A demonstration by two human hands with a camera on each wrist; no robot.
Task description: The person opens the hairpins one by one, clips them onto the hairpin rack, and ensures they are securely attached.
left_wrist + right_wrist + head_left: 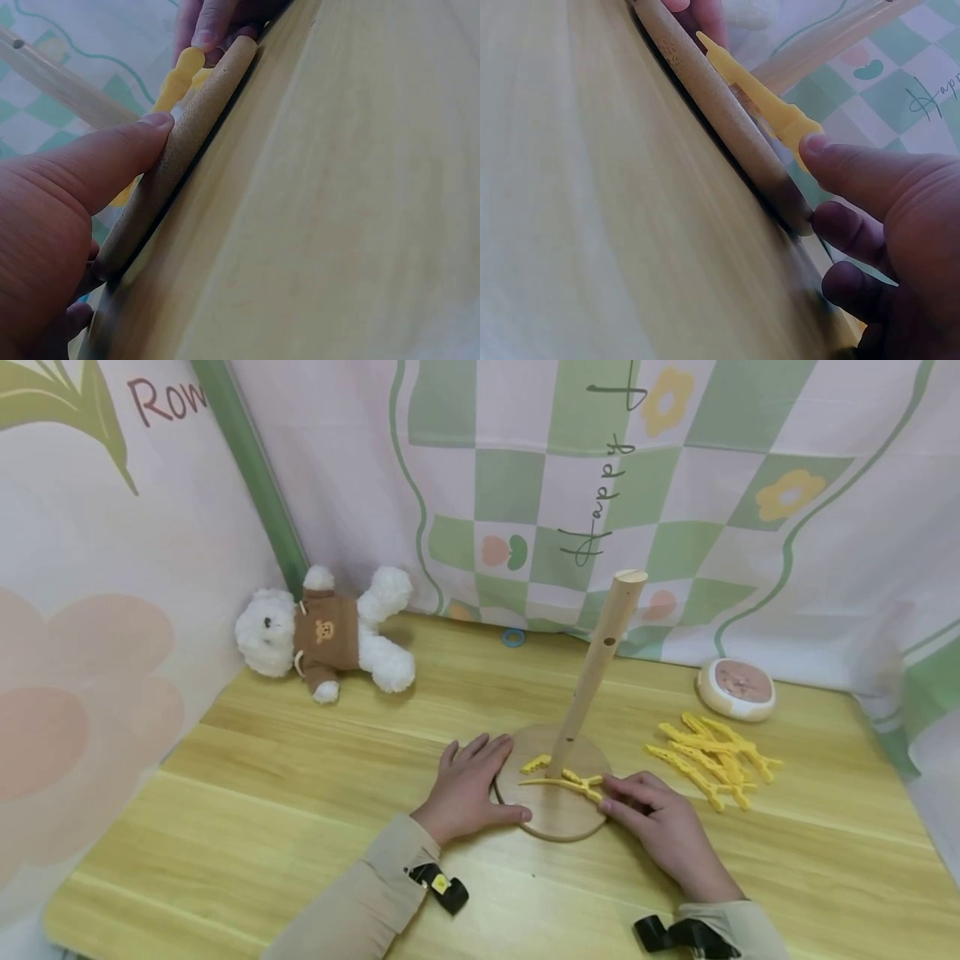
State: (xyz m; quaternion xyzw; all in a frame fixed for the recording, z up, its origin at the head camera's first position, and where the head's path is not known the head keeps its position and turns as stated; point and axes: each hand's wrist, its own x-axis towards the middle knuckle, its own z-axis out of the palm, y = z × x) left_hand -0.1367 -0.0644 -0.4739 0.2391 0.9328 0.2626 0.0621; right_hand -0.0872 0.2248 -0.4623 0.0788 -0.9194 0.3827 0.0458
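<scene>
The post [593,675] and base [558,823] look smooth wood, the clips [712,747] plastic; a fluffy plush toy [336,631] lies near the far-left corner of the table [240,827].

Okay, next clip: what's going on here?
A person's left hand rests on the edge of a round wooden base. Their right hand pinches the handle end of a yellow clip, whose prongs lie either side of the wooden post, near its foot. More yellow clips lie in a loose pile to the right.
</scene>
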